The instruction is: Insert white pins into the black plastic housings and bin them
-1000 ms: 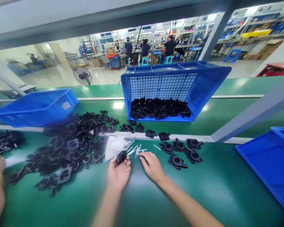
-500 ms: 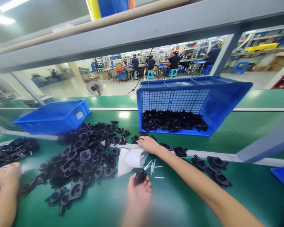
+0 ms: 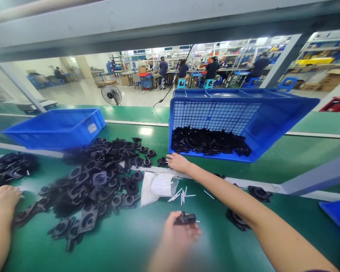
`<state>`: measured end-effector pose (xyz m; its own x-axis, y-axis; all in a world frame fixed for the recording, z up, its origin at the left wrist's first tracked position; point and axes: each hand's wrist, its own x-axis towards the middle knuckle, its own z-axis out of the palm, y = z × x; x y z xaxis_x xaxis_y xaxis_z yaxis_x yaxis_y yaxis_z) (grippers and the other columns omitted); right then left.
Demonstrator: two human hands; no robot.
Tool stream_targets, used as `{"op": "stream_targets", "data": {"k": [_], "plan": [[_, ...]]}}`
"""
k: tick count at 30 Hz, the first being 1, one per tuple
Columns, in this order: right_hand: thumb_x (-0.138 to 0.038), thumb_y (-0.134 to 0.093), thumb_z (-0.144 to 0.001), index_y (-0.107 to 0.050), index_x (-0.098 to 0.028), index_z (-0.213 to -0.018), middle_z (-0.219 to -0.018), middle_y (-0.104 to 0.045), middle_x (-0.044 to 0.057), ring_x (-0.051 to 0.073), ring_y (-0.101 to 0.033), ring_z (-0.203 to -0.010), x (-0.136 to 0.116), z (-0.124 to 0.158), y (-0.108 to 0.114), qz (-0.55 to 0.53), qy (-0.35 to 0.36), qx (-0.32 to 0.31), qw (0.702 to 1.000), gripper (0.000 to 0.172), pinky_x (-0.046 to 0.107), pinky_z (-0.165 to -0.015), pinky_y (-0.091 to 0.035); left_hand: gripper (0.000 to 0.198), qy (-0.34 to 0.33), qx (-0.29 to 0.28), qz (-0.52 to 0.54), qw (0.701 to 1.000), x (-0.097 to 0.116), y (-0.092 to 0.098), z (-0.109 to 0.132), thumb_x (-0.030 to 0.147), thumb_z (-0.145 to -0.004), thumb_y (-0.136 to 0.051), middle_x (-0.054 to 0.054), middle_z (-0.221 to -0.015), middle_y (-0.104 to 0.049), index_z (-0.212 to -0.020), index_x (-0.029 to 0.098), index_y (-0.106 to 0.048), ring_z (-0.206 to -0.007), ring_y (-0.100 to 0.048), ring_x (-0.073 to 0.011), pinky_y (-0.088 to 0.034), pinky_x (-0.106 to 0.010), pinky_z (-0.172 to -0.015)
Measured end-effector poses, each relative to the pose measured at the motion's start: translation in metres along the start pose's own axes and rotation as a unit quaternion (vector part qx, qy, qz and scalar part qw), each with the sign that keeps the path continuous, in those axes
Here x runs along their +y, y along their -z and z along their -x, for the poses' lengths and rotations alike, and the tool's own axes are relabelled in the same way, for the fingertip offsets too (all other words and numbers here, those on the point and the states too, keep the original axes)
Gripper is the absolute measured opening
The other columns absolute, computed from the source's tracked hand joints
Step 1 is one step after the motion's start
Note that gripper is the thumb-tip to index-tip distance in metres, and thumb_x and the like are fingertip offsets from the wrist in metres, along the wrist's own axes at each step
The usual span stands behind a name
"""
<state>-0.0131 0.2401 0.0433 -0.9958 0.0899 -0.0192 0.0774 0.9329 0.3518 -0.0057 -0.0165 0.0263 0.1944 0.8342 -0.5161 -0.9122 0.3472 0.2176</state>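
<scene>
My left hand (image 3: 183,228), palm up and slightly blurred, is closed on a black plastic part (image 3: 185,218) with a short tube. A thin white tip pokes out of the tube's right end. My right hand (image 3: 179,163) reaches across to the seam, its fingers pinched, with a small white stick end (image 3: 167,161) showing at the fingertips. It is right beside a black flanged part (image 3: 162,161); whether it touches that part I cannot tell. Between my hands, loose white sticks (image 3: 182,195) lie by an open plastic bag (image 3: 160,185) of more sticks.
A big heap of black parts (image 3: 100,177) spreads to the left. Behind it stands a blue bin (image 3: 53,128); a tilted blue crate (image 3: 215,154) with black parts stands ahead. Another person's hand (image 3: 4,204) rests at the left edge. More black parts (image 3: 259,193) lie right.
My left hand has moved right and turned the black part, so its white tip now points right. My right hand has shifted slightly farther forward. The camera view has shifted a little.
</scene>
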Motion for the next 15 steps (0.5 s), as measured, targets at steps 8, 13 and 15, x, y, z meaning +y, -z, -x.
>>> {"op": "stream_targets", "data": {"k": [8,13,15], "plan": [[-0.012,-0.049,-0.087,-0.069,-0.013,-0.088,-0.112,-0.062,0.011,0.024,-0.044,-0.118,-0.006,-0.004,-0.01,0.011,-0.024,-0.002,1.0,0.02,0.034,-0.08,-0.039,0.042,0.023,0.039,-0.034,0.998,-0.018,0.0,-0.006,0.041,-0.075,-0.055,-0.013,-0.074,-0.061,-0.083,0.0,-0.061,-0.079,-0.063,-0.0251,-0.042,-0.027,-0.071],[-0.011,-0.054,-0.084,-0.069,-0.012,-0.091,-0.119,-0.059,0.013,0.024,-0.045,-0.119,-0.009,-0.006,-0.018,0.008,-0.038,-0.001,0.999,0.017,0.035,-0.085,-0.04,0.046,0.027,0.056,-0.026,0.998,-0.013,0.002,-0.009,0.041,-0.075,-0.056,-0.017,-0.086,-0.064,-0.092,-0.002,-0.06,-0.092,-0.061,-0.0278,-0.042,-0.027,-0.074],[-0.011,-0.056,-0.083,-0.068,-0.01,-0.09,-0.115,-0.061,0.014,0.024,-0.046,-0.118,-0.009,-0.006,-0.019,0.004,-0.045,-0.001,0.999,0.014,0.036,-0.085,-0.041,0.049,0.025,0.05,-0.024,0.998,-0.013,0.003,-0.01,0.041,-0.074,-0.058,-0.017,-0.088,-0.064,-0.096,-0.003,-0.059,-0.093,-0.061,-0.0278,-0.042,-0.028,-0.075]]}}
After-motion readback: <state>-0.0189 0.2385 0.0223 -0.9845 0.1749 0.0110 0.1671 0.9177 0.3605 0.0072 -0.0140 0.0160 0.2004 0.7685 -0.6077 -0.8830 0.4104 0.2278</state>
